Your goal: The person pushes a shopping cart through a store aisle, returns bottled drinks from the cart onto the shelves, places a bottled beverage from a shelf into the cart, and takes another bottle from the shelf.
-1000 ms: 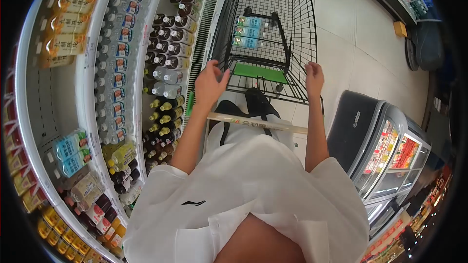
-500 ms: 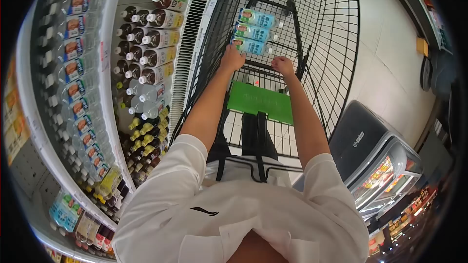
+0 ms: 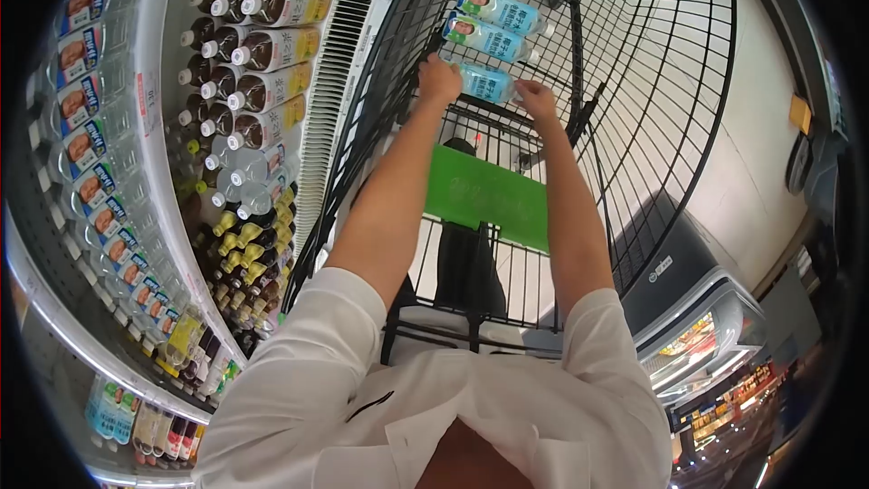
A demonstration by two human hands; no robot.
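Three light-blue drink bottles lie on their sides in the shopping cart (image 3: pixel 670 63), caps to the right. The nearest bottle (image 3: pixel 486 82) is between my hands, a little apart from the middle bottle (image 3: pixel 490 38) and the far bottle (image 3: pixel 507 9). My left hand (image 3: pixel 440 81) is closed around its base end and covers part of the label. At the cap end, my right hand (image 3: pixel 536 97) pinches with thumb and fingers, hiding the cap. Below my wrists is the cart's green handle panel (image 3: pixel 487 197).
Left of the cart, a shelf holds rows of dark tea bottles (image 3: pixel 276 45) and yellow-capped bottles (image 3: pixel 249 244). Clear bottles (image 3: pixel 86 140) line the outer shelf. A dark, glass-fronted case (image 3: pixel 701 308) stands close on the cart's right.
My right hand has moved up to the nearest bottle's cap end. That bottle now lies farther from the other two. The view has shifted slightly.
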